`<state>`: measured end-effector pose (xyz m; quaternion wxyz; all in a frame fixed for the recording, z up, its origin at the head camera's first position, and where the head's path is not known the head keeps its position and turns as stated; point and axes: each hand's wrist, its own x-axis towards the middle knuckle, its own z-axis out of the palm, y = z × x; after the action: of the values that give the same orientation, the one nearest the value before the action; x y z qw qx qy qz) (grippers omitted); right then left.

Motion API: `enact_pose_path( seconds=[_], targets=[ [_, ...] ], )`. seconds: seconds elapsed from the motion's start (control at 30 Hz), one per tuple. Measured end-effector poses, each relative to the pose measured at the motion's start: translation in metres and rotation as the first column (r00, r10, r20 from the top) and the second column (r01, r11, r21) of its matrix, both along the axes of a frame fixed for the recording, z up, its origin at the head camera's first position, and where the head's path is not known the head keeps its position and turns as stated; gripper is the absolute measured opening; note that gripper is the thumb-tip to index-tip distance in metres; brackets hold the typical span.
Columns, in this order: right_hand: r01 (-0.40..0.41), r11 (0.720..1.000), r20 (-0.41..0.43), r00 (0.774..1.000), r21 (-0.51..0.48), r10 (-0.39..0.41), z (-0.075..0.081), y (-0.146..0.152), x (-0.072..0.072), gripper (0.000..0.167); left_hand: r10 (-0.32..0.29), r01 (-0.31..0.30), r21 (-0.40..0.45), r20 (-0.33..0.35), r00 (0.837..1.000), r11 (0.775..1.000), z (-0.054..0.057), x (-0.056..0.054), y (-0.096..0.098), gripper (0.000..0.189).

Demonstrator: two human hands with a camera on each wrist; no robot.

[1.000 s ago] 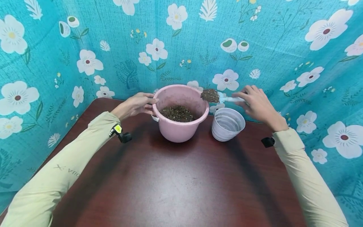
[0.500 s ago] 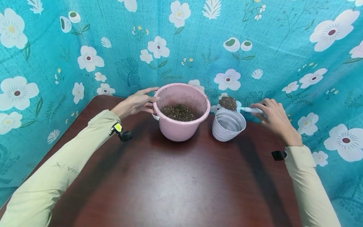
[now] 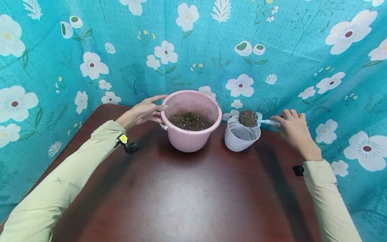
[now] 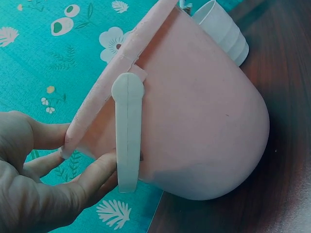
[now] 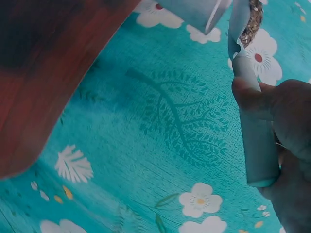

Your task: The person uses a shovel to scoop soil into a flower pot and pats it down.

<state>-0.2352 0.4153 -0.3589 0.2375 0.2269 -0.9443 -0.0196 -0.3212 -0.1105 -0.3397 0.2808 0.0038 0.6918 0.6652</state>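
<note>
At the back of the table, a pink plastic bucket (image 3: 188,143) holds dark soil (image 3: 187,121) low inside. My left hand (image 3: 142,112) grips its left rim, the thumb at the lip and a finger against the wall beside the white handle piece (image 4: 128,141). My right hand (image 3: 295,132) holds a small light-blue trowel (image 3: 270,122) by its handle, thumb laid along it in the right wrist view. A heap of soil (image 3: 248,118) fills the trowel's blade, which is level above the right rim of a ribbed whitish pot (image 3: 237,143).
The dark reddish-brown wooden table (image 3: 181,195) spreads toward me. Behind it and at both sides hangs a turquoise floral cloth (image 3: 136,40), close to the bucket and pot. A small gap separates bucket and pot.
My right hand has carried the loaded trowel rightward from the bucket's rim to over the pot, then slightly lower. My left hand stays at the bucket's rim.
</note>
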Motion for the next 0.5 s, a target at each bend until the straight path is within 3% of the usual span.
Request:
enact_pose_path(
  seconds=[0.33, 0.5],
  targets=[
    [-0.033, 0.997, -0.133, 0.990, 0.064, 0.041, 0.0001, -0.0084, -0.0018, 0.034, -0.017, 0.017, 0.005, -0.026, 1.000, 1.000, -0.0032, -0.0005, -0.0021, 0.070],
    [-0.026, 0.997, -0.129, 0.991, 0.077, 0.036, 0.0068, -0.0102, 0.0026, 0.038, -0.011, 0.011, -0.006, -0.025, 1.000, 1.000, -0.0037, 0.0000, -0.0006, 0.070]
  ],
)
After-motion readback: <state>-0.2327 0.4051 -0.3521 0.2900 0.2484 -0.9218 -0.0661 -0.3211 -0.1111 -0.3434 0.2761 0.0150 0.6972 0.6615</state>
